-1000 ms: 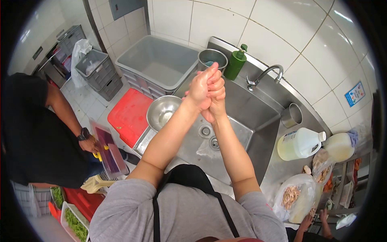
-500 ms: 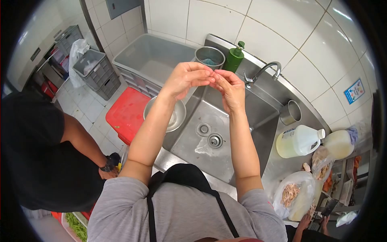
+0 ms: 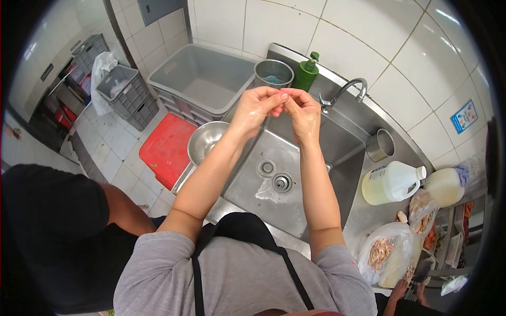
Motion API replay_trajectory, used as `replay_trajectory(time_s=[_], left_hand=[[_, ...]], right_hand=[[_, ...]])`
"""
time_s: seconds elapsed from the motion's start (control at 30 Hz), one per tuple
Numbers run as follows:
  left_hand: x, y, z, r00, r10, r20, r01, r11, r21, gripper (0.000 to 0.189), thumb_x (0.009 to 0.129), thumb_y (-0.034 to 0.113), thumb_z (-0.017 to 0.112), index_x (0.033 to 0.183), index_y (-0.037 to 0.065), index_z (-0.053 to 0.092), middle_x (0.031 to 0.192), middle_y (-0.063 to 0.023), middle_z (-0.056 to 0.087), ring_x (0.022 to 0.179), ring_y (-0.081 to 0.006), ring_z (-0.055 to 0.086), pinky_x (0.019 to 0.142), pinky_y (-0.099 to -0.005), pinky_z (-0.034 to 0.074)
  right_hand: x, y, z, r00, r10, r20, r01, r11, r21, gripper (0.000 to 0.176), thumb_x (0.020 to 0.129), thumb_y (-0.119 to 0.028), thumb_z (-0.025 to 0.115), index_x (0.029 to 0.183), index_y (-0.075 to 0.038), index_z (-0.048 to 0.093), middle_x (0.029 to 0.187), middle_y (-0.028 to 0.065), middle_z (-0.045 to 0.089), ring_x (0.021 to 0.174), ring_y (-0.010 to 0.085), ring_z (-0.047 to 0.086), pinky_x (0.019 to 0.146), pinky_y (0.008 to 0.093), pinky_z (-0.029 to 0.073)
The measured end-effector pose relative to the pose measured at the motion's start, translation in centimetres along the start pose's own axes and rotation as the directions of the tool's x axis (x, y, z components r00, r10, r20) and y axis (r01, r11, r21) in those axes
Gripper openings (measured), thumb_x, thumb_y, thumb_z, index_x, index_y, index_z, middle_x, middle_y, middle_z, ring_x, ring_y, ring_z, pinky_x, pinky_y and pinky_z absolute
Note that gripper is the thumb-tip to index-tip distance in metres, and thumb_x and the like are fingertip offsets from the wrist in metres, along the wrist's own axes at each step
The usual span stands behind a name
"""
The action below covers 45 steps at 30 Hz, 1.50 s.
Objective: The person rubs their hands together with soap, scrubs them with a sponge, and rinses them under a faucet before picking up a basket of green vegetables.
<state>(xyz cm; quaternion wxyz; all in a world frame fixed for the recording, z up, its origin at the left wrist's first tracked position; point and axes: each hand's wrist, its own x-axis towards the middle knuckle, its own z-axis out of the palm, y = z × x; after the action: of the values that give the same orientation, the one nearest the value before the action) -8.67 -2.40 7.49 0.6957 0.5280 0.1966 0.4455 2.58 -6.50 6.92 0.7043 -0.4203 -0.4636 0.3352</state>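
Over the sink (image 3: 247,181), my left hand (image 3: 256,111) and my right hand (image 3: 304,115) meet at the fingertips, thumbs uppermost. Both look wet, with fingers curled and pressed against each other. No object shows between them; the undersides of the fingers are hidden. Just beyond them stand a green pump bottle (image 3: 305,73) and a metal pot (image 3: 274,72) with something bluish inside. The curved faucet (image 3: 345,92) is to the right of my right hand, and no water stream is visible. A metal bowl (image 3: 203,139) lies left of my left forearm.
A grey tub (image 3: 197,68) and a red lid or stool top (image 3: 166,147) are at left. Close on my left is a person in black (image 3: 58,231). At right are a metal cup (image 3: 380,145), a jug (image 3: 390,183) and a bag of shredded food (image 3: 387,250); another person's hands (image 3: 403,292) work below.
My left hand and forearm have shifted right, uncovering more of the bowl. My hands stay joined at the fingertips. The person on my left has leaned in, and that person's hand is now out of sight.
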Motion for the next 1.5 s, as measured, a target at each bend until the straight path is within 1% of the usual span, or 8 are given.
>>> replay_trajectory(time_s=[0.17,0.37,0.57,0.67,0.83,1.17,1.37,1.5], left_hand=[[0.0,-0.7,0.1,0.992,0.063,-0.112,-0.063,0.998,0.001,0.016,0.076,0.016,0.062,0.068,0.005,0.055,0.056,0.0013,0.051,0.046,-0.0029,0.043,0.041,-0.0159,0.034],[0.4,-0.2,-1.4,0.991,-0.136,0.019,0.137,0.985,-0.100,0.017,0.079,0.017,0.058,0.067,0.005,0.055,0.055,0.0002,0.051,0.043,-0.0047,0.044,0.038,-0.0157,0.033],[0.1,0.3,-2.7,0.975,-0.162,0.153,0.194,0.955,-0.226,0.013,0.080,0.011,0.053,0.075,0.000,0.058,0.065,-0.0058,0.059,0.056,-0.0117,0.058,0.048,-0.0189,0.048],[0.2,0.7,-3.0,0.981,-0.142,0.129,0.156,0.982,-0.103,0.012,0.080,0.010,0.053,0.078,-0.001,0.057,0.071,-0.0079,0.060,0.063,-0.0139,0.060,0.055,-0.0207,0.051],[0.1,0.9,-2.9,0.981,-0.139,0.136,0.150,0.986,-0.077,0.016,0.078,0.012,0.056,0.084,-0.003,0.055,0.078,-0.0102,0.059,0.072,-0.0146,0.060,0.063,-0.0231,0.049],[0.2,1.0,-3.2,0.965,-0.192,0.178,0.175,0.978,0.111,0.013,0.079,0.013,0.055,0.081,0.000,0.056,0.077,-0.0065,0.058,0.071,-0.0130,0.058,0.064,-0.0243,0.050],[0.1,0.7,-3.3,0.961,-0.144,0.235,0.151,0.988,-0.013,0.017,0.082,0.016,0.053,0.087,0.000,0.054,0.083,-0.0065,0.057,0.076,-0.0123,0.057,0.066,-0.0246,0.050],[0.2,0.6,-3.5,0.954,-0.133,0.269,0.143,0.990,-0.018,0.017,0.082,0.016,0.053,0.088,0.000,0.054,0.085,-0.0065,0.056,0.078,-0.0124,0.057,0.067,-0.0247,0.051]], right_hand=[[-0.3,0.7,-0.2,0.994,0.107,0.034,-0.107,0.994,0.021,0.018,0.075,-0.009,0.061,0.088,0.003,0.058,0.078,0.0074,0.060,0.070,0.0101,0.057,0.064,0.0230,0.047],[-0.5,-0.1,-0.4,0.939,0.266,0.216,-0.306,0.936,0.177,0.016,0.075,-0.010,0.061,0.087,0.000,0.059,0.078,0.0069,0.060,0.069,0.0128,0.058,0.064,0.0281,0.049],[-0.4,0.0,-0.3,0.917,0.355,0.183,-0.390,0.893,0.223,0.016,0.075,-0.009,0.061,0.087,0.001,0.058,0.079,0.0068,0.060,0.072,0.0131,0.057,0.064,0.0291,0.050],[-0.5,-0.5,0.1,0.947,0.299,0.121,-0.320,0.918,0.233,0.016,0.075,-0.009,0.062,0.087,0.001,0.058,0.079,0.0069,0.060,0.071,0.0128,0.057,0.065,0.0286,0.050],[-0.5,-0.1,-0.2,0.996,0.084,0.040,-0.082,0.995,-0.048,0.014,0.073,-0.008,0.063,0.083,0.002,0.061,0.076,0.0059,0.061,0.068,0.0097,0.057,0.063,0.0206,0.046],[-0.5,-0.6,-0.6,0.996,0.048,0.075,-0.023,0.951,-0.310,0.010,0.073,-0.006,0.062,0.079,0.002,0.062,0.073,0.0048,0.062,0.067,0.0078,0.056,0.062,0.0190,0.044],[-0.4,-0.7,-0.2,0.974,0.210,0.081,-0.216,0.974,0.073,0.014,0.071,-0.007,0.065,0.081,0.002,0.061,0.076,0.0077,0.061,0.067,0.0122,0.058,0.062,0.0232,0.047],[-0.3,-0.7,-0.4,0.968,0.237,0.084,-0.245,0.965,0.092,0.013,0.072,-0.006,0.064,0.081,0.002,0.061,0.077,0.0075,0.061,0.067,0.0136,0.058,0.063,0.0246,0.049]])
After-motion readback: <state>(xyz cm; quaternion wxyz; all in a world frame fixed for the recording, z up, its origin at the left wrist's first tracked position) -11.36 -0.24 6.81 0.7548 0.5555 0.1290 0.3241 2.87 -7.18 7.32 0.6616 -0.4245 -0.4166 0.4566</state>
